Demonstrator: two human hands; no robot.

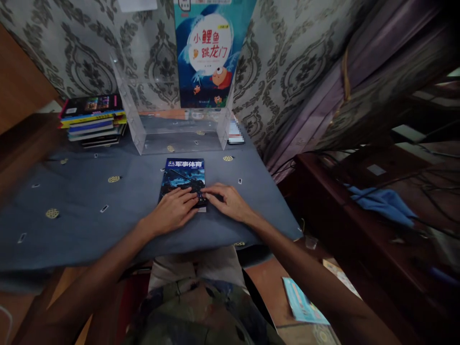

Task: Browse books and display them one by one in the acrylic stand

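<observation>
A dark-covered book (184, 175) with white Chinese lettering lies flat on the blue-grey tablecloth (72, 206), near its front edge. My left hand (174, 211) rests on the book's lower part, fingers stretched flat and pointing right. My right hand (226, 199) lies at the book's lower right corner, fingers extended and touching its edge. Neither hand grips anything.
A clear acrylic stand (143, 120) holds an upright blue picture book (208, 52) against the patterned wall. A stack of books (93, 120) sits at the table's back left. A dark wooden bench (377, 215) with blue cloth stands at the right. A booklet (304, 302) lies on the floor.
</observation>
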